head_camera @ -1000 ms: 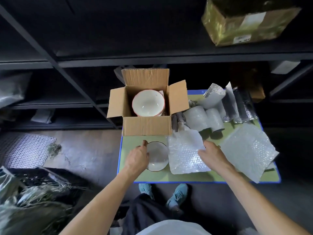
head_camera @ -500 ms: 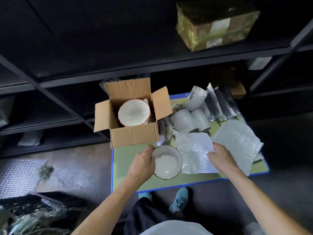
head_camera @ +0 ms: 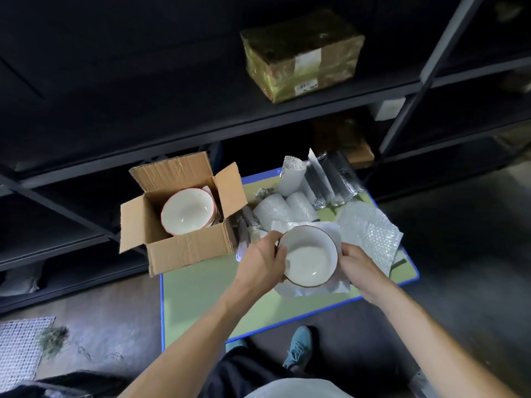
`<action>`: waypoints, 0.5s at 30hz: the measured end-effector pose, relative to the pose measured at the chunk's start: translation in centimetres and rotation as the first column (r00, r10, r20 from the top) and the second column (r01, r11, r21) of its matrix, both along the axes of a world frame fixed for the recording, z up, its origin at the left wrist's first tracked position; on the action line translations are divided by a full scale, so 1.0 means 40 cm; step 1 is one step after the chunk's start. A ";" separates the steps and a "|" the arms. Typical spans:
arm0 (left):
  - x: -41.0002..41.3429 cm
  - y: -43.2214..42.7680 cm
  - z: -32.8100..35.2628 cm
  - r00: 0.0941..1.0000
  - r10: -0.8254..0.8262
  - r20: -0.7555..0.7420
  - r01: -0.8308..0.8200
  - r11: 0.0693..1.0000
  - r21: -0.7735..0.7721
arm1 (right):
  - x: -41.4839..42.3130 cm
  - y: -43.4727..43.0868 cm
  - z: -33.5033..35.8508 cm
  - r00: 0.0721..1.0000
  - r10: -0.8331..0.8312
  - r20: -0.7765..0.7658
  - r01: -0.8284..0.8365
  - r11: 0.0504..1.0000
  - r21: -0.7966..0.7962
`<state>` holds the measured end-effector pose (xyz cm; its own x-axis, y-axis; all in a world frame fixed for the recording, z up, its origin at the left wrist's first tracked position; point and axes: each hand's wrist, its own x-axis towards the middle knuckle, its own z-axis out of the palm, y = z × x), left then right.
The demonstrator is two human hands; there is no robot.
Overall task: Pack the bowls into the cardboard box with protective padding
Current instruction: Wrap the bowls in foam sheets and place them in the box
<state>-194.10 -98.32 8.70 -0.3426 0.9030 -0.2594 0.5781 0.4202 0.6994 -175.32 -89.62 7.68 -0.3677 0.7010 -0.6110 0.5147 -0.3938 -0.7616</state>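
Gripping the brown-rimmed bowl (head_camera: 311, 258) by its left side, the person's left hand (head_camera: 263, 262) curls its fingers round the outer wall, thumb up at the rim. The bowl is mouth up over a bubble wrap sheet (head_camera: 340, 286) on the green table (head_camera: 201, 300), just right of the open cardboard box (head_camera: 189, 251); whether it rests on the sheet or hangs above it cannot be told. The right hand (head_camera: 359, 268) lies against the bowl's right side with bent fingers, tips hidden, so a pinch on the sheet cannot be confirmed. Inside the box sits a red-rimmed bowl (head_camera: 186, 211). Behind the hands stand foam rolls (head_camera: 273, 209) and foil pouches (head_camera: 336, 176); more bubble wrap (head_camera: 372, 234) lies to the right.
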 end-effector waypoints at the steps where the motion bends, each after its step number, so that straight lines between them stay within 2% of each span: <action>1: 0.008 0.004 0.008 1.000 0.001 0.020 -0.001 1.000 0.001 | 0.001 0.001 0.006 0.999 -0.018 -0.035 0.017 1.000 -0.017; 6: 0.024 0.014 0.030 0.996 0.037 0.078 -0.037 0.999 -0.004 | 0.019 0.012 0.005 0.981 -0.108 -0.160 0.086 0.987 -0.138; 9: 0.022 0.013 0.040 0.993 0.067 0.096 -0.065 0.998 -0.024 | 0.028 0.017 0.010 0.961 -0.098 -0.259 0.039 0.974 -0.223; 12: 0.019 0.010 0.045 0.992 0.080 0.096 -0.078 0.997 -0.016 | 0.025 0.014 0.030 0.974 0.010 -0.228 -0.048 0.985 -0.165; 15: 0.012 0.007 0.034 0.997 0.056 -0.055 -0.055 0.998 0.028 | 0.016 0.009 0.043 0.978 -0.009 -0.208 -0.014 0.994 -0.112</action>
<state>-193.63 -98.04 10.07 -0.4058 0.8884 -0.2147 0.5929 0.4346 0.6779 -174.67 -89.27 9.39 -0.4969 0.6310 -0.5957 0.3505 -0.4820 -0.8030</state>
